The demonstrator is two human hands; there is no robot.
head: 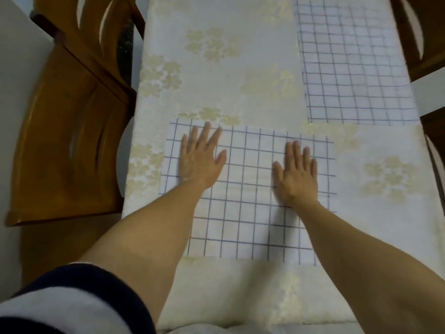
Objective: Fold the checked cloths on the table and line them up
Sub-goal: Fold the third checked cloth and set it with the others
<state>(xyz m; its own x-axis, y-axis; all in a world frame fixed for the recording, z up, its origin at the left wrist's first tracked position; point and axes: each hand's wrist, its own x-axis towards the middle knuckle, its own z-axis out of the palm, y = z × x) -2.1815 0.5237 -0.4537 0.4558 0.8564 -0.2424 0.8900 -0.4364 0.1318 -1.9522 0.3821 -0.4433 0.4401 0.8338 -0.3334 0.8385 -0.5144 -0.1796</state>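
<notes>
Head view is looking down on a long worktop (240, 68) that is wearing a pale cream covering printed with faded yellow-green flower clusters, and this surface is filling the middle of the picture and carrying everything the task concerns. Brown varnished wooden chairs are standing on either side, the nearer one (67, 141) pushed up beside the left edge, probably so that the standing place at the near end is staying free. On the worktop, the near white cloth with a thin blue check (248, 213) is lying spread flat as a rectangle in front of the person, its edges running roughly square to the worktop's edges. A second white cloth with a blue check (354, 68) is sitting well apart from it, toward the far right, looking thicker and already layered, so it is most likely a finished fold waiting for its neighbour. The left hand (201, 157) is pressing palm down on the near cloth's far left part, fingers spread wide and gripping nothing. The right hand (296, 172) is lying flat on the right part of the same cloth, fingers straight and closer together, likewise holding nothing. Both palms seem to be bearing down to smooth out the fabric and keep it from sliding, which suggests the person is flattening it before or between folds. A dark blue and white sleeve (72, 304) is showing at the lower left corner.
</notes>
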